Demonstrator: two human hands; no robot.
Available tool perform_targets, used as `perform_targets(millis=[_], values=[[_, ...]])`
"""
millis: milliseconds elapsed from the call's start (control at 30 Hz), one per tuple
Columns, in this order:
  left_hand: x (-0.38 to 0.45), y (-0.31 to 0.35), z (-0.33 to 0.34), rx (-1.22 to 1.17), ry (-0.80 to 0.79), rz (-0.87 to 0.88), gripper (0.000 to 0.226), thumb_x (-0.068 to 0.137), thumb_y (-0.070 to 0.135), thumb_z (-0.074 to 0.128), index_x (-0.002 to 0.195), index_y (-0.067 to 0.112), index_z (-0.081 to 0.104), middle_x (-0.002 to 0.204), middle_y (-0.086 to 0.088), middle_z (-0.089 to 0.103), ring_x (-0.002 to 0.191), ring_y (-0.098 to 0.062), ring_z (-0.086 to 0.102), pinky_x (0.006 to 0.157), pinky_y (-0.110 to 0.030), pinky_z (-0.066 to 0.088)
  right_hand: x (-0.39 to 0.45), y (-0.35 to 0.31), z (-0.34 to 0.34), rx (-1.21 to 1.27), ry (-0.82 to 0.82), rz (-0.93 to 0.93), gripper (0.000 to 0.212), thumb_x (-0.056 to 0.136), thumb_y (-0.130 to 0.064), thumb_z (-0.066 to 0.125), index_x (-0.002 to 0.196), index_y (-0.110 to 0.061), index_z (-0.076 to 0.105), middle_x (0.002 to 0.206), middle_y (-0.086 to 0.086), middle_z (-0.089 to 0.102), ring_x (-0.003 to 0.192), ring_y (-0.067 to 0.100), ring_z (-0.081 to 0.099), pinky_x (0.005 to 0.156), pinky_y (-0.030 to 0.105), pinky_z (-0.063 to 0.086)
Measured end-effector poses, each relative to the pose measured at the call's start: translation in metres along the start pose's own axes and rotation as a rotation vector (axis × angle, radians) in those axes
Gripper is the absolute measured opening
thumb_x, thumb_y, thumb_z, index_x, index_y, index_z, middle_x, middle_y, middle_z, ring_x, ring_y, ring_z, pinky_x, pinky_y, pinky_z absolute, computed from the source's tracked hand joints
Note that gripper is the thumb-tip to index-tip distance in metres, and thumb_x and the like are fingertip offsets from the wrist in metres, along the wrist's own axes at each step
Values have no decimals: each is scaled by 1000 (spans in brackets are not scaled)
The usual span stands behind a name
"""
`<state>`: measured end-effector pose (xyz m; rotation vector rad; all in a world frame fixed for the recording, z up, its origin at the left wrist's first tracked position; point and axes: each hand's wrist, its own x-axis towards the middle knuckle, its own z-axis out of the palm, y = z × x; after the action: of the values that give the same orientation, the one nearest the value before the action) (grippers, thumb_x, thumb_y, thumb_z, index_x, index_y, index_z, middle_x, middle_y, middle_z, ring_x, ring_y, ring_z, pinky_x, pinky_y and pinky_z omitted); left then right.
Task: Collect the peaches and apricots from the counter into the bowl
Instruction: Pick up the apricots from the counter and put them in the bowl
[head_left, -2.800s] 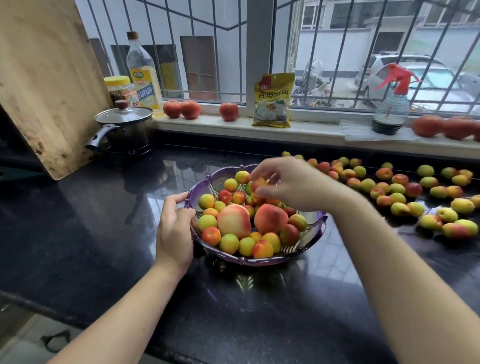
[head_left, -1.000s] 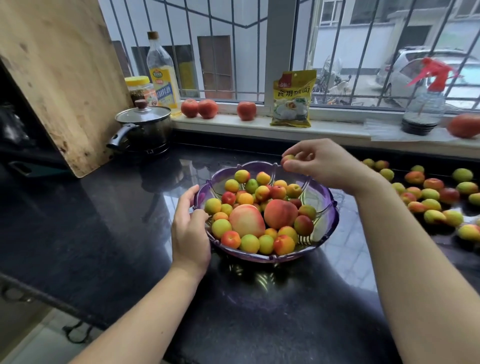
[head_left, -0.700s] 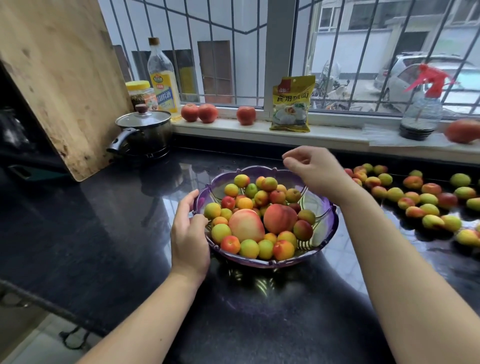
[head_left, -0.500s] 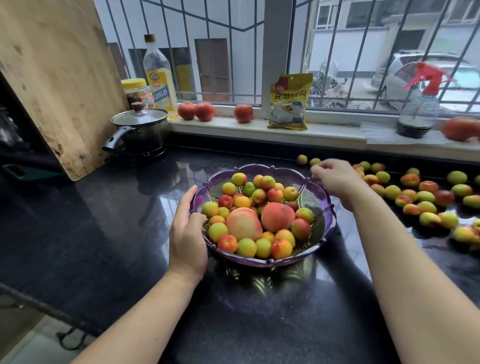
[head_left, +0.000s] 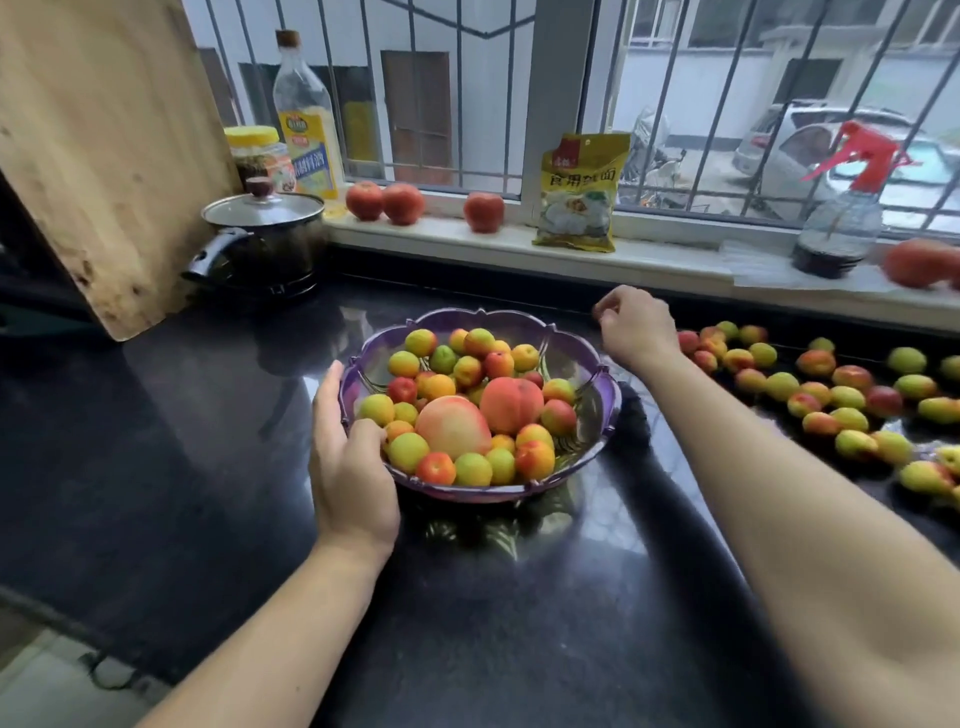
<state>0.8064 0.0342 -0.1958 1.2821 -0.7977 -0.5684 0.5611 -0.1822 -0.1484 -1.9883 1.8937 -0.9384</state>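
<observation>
1. The bowl (head_left: 480, 400), purple and see-through, sits mid-frame on the counter (head_left: 182, 441). It is already well filled: two peaches (head_left: 453, 427) lie in the middle with many apricots heaped round them.

2. Plenty is left, I'd say. A long scatter of loose fruit (head_left: 831, 395) lies on the counter at the right of the frame, running off the edge, so the job looks perhaps half done.

3. The left hand (head_left: 349, 457) grips the bowl's near-left rim, thumb curled over the edge.

4. The right hand (head_left: 631, 325) is just past the bowl's upper-right rim, fingers curled in. Something small and dark shows at its fingertips, but I cannot tell if it holds a fruit.

5. The counter is black, glossy stone that mirrors the window bars.

6. Upper left, a wooden board (head_left: 98, 145) leans up, with a lidded pot (head_left: 262, 236) beside it.

7. Along the sill (head_left: 675, 265) behind stand an oil bottle (head_left: 306, 124), a jar (head_left: 257, 156), red fruit, a yellow packet (head_left: 579, 192) and a spray bottle (head_left: 844, 208). Beyond the bars are a parked car and buildings.
</observation>
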Motion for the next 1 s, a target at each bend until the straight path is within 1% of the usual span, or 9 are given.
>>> perform_targets(millis=[133,233,367,467,533,600,667,800,1000], values=[[-2,2,0,-9,-2,-6,74,79,29,43,152,40,48,133,34,57,124,10,55,110,-32,48,27,8,25,-712,-9,-223,41,96,-24,50,137,-20,53,130,16,58,123,39,46,106,48,36],[-2,3,0,-24,-9,-22,72,79,28,44,150,42,50,141,23,59,130,0,56,112,-42,49,44,14,36,-802,4,-151,35,97,-29,50,130,-18,53,130,18,58,126,40,44,112,53,29],[-2,3,0,-29,-11,-27,72,79,26,44,149,42,51,143,22,59,132,-1,56,114,-44,48,59,16,36,-842,33,-178,28,95,-27,59,119,-15,54,119,18,67,119,40,50,105,51,37],[-1,3,-1,-12,-18,-24,73,80,26,43,152,39,49,149,17,56,137,-6,52,116,-46,46,57,7,30,-671,36,-134,30,95,-29,60,118,-11,54,116,19,67,116,40,52,97,47,43],[-1,3,-2,12,-23,-16,74,80,27,43,153,38,47,151,15,54,140,-7,50,118,-46,43,46,-12,17,-276,32,-46,38,95,-34,60,124,-10,56,116,18,67,114,38,55,94,44,46],[0,2,-1,29,-26,-7,73,81,28,42,153,38,46,150,18,53,139,-2,49,119,-43,42,26,-36,-3,96,-22,-58,37,94,-39,64,121,-15,65,110,5,71,107,26,64,88,35,50],[2,0,-1,30,-33,-9,73,81,29,43,153,40,46,142,27,55,134,6,50,118,-37,43,-8,-59,-28,300,-136,-176,26,91,-43,69,110,-25,72,97,-11,75,95,9,68,79,25,50],[-1,1,-2,13,-65,-38,76,80,29,46,156,38,43,143,21,55,136,-5,52,116,-38,44,-82,-78,-58,271,-433,-386,18,91,-38,71,109,-31,73,98,-15,76,93,1,70,86,27,55],[0,2,-1,52,-145,-74,81,77,31,51,158,34,42,143,20,53,135,-5,51,115,-34,42,-120,-83,-49,19,-320,-419,27,94,-30,69,120,-26,71,112,-10,72,106,11,61,93,34,50]])
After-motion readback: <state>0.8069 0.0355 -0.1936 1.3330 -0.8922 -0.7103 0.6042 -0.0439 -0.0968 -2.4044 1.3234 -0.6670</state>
